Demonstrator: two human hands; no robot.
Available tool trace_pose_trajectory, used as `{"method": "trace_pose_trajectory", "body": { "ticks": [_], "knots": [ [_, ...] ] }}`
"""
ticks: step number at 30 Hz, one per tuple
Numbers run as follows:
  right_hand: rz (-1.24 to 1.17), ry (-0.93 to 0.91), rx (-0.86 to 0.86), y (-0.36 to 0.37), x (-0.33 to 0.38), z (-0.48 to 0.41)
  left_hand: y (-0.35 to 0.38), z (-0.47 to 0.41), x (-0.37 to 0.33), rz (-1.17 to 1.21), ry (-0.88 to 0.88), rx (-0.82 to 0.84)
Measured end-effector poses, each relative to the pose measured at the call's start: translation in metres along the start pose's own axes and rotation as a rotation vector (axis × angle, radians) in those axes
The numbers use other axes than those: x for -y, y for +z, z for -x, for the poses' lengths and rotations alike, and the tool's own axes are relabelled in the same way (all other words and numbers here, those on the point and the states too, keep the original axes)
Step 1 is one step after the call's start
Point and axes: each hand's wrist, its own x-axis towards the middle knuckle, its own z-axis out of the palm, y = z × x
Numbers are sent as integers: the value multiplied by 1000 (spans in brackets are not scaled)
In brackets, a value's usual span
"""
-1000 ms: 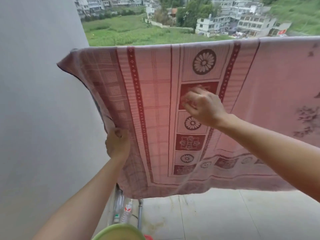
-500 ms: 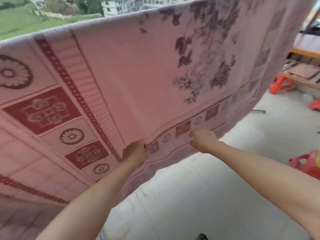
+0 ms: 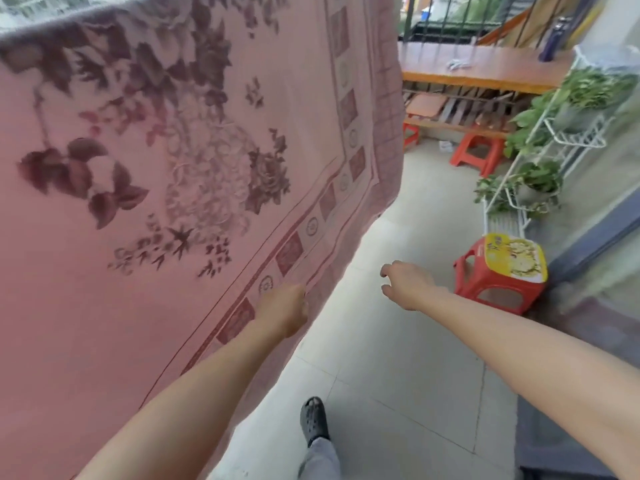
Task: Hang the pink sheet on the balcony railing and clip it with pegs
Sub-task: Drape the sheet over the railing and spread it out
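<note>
The pink sheet (image 3: 214, 140), printed with dark flowers and a border of red squares, hangs over the balcony railing and fills the left of the head view. Its top fold runs along the upper left; the railing under it is hidden. My left hand (image 3: 285, 308) pinches the sheet's lower hem near the border. My right hand (image 3: 405, 284) hovers to the right of the hem, off the cloth, fingers apart and curled, holding nothing. No pegs are visible.
A red plastic stool (image 3: 498, 289) carries a yellow box (image 3: 516, 258) at the right. Behind it stands a white wire plant rack (image 3: 568, 140) with potted greens. More red stools (image 3: 479, 154) and a wooden bench (image 3: 478, 72) lie at the far end. My dark shoe (image 3: 313, 419) is on the tiled floor.
The view has swung right along the sheet, from its left end to its right end. My right hand has let go of the hem and moved away; my left hand still grips it.
</note>
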Motion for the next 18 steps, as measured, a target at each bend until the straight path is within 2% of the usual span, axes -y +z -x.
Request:
{"method": "trace_pose_trajectory", "body": {
  "ticks": [11, 18],
  "knots": [
    [-42, 351, -89, -61, -137, -125, -53, -268, -61, -115, 311, 62],
    [-56, 439, -164, -86, -216, -180, -74, -401, -133, -231, 522, 41]
  ]
}}
